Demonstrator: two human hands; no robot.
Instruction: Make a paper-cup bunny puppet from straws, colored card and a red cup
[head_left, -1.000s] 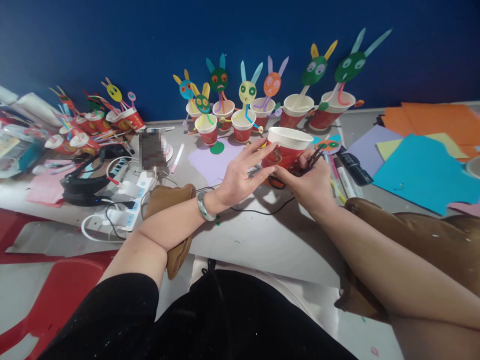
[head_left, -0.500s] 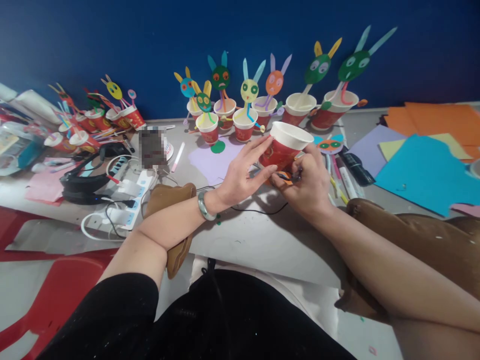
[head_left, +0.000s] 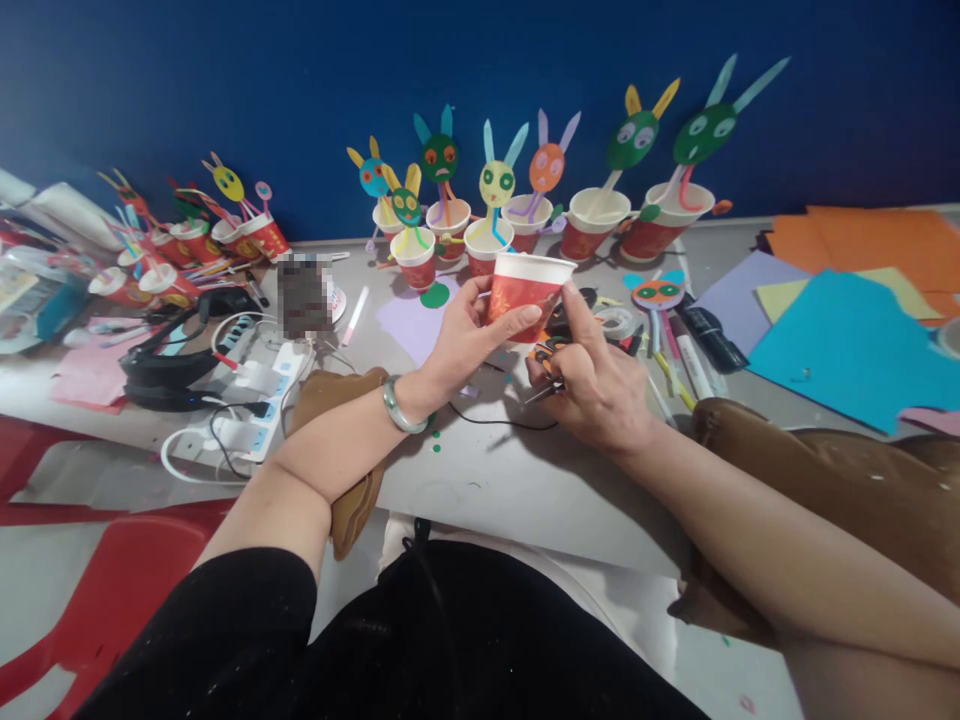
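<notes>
While the left hand point(head_left: 469, 345) grips a red-and-white paper cup point(head_left: 525, 300) around its side, the right hand point(head_left: 596, 385) extends its index finger to the cup's rim and holds small scissors point(head_left: 551, 378) in its curled fingers. The cup is upright above the grey table point(head_left: 517, 480), in front of a row of cups with paper figures point(head_left: 489, 240). A roll of tape point(head_left: 616, 322) lies beyond the right hand; blue paper point(head_left: 832, 345) lies farther right.

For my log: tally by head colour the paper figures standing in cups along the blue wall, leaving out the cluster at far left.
Green paper heads: 4
Blue paper head: 1
Yellow paper head: 1
Orange paper head: 1
Total: 7
</notes>
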